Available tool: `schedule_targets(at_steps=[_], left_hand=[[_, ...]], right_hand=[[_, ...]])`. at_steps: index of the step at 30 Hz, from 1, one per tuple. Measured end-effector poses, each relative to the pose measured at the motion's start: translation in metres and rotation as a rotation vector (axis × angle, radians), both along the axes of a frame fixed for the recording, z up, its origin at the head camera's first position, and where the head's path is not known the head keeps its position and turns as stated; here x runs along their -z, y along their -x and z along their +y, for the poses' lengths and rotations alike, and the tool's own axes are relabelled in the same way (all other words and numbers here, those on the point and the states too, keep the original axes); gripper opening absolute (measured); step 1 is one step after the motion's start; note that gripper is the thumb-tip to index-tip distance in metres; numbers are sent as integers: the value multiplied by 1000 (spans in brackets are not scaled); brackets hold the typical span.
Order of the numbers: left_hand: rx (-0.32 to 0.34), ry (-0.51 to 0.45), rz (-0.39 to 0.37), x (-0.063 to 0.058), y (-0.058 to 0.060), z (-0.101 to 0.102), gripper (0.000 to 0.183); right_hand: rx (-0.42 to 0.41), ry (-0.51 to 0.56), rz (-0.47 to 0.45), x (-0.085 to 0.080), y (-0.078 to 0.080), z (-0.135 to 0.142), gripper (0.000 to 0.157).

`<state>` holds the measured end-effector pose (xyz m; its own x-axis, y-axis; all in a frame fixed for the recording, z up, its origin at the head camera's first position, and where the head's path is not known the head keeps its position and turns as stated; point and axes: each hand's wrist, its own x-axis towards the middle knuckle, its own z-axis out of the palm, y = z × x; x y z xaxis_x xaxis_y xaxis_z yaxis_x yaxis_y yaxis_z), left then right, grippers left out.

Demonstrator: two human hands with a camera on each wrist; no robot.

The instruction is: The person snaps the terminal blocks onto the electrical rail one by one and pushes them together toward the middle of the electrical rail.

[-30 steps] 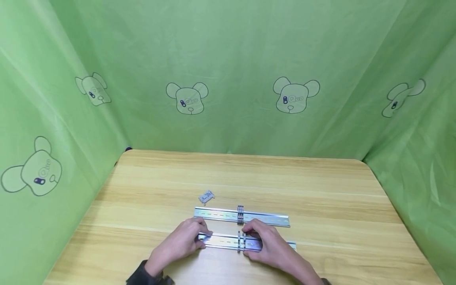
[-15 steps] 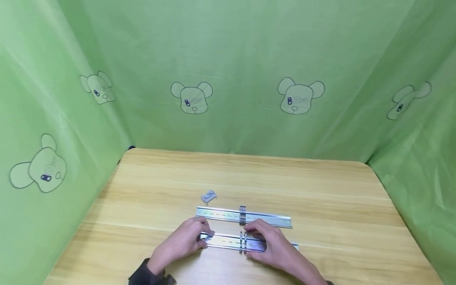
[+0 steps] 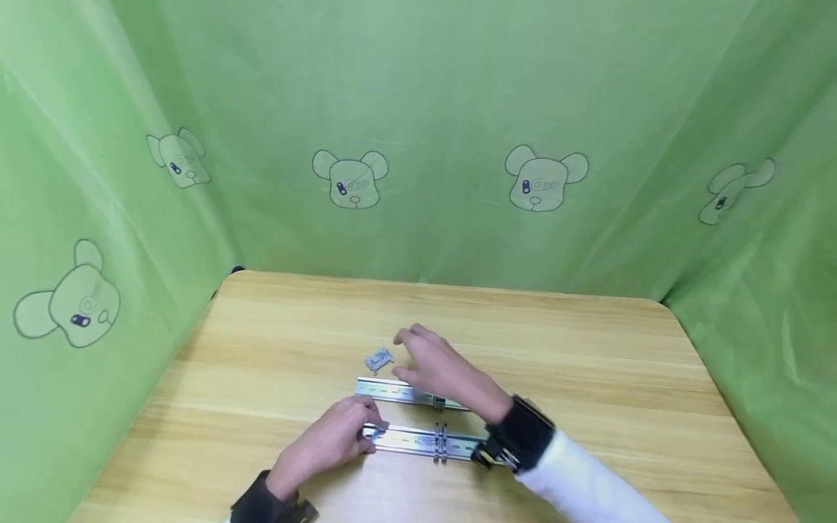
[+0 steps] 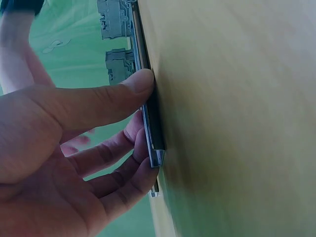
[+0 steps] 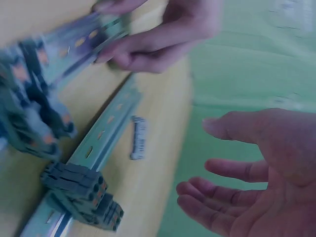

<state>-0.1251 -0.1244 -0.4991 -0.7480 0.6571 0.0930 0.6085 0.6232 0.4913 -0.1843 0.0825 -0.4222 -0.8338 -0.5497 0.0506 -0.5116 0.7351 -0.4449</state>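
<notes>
My left hand (image 3: 336,438) grips the left end of the near slotted metal DIN rail (image 3: 412,441), thumb and fingers on its opposite edges. Two grey terminal blocks (image 3: 441,443) stand on that rail, slightly apart. Behind it lies a second DIN rail (image 3: 387,391) bearing a tight group of terminal blocks (image 5: 81,190), partly covered by my right arm in the head view. My right hand (image 3: 431,363) hovers above the far rail, fingers spread and holding nothing. Just left of its fingertips, a loose grey terminal block (image 3: 379,360) lies flat on the table.
The wooden table (image 3: 294,312) is enclosed by a green curtain (image 3: 418,87) at the back and sides. A black wrist strap (image 3: 523,436) on my right arm passes over the near rail's right part.
My right hand has left the near rail's terminal blocks and moved up and left, over the far rail toward the loose block. My left hand keeps its grip on the near rail.
</notes>
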Motion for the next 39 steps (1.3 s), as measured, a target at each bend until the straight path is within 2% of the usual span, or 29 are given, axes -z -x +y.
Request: schedule_targets(at_steps=[4,8,15,19,24,31,36,39], left_hand=[[32,-15,31,2,0,2,29],[31,-25,56,6,-1,-1,29],[-16,-40,57,5,-11,-11,30],[8,-77,78,2,-11,-8,29],[46,-107,96,0,-8,3,27],[44,-92,60,0,-7,5,27],[26,-70,49,0,-7,4,28],[18,-47,34,-1,-5,4,30]], right_hand=[[0,-138,-42,9,22,-25,51],[43,-240,-74,23,34,-45,51],[101,-323,-98,41,42,-78,44],[146,-369,-66,44,43,-83,42],[167,-400,-16,42,44,-75,33],[118,-294,-8,40,45,-72,31],[113,-163,-33,24,40,-60,20],[88,-33,-24,16,38,-45,33]])
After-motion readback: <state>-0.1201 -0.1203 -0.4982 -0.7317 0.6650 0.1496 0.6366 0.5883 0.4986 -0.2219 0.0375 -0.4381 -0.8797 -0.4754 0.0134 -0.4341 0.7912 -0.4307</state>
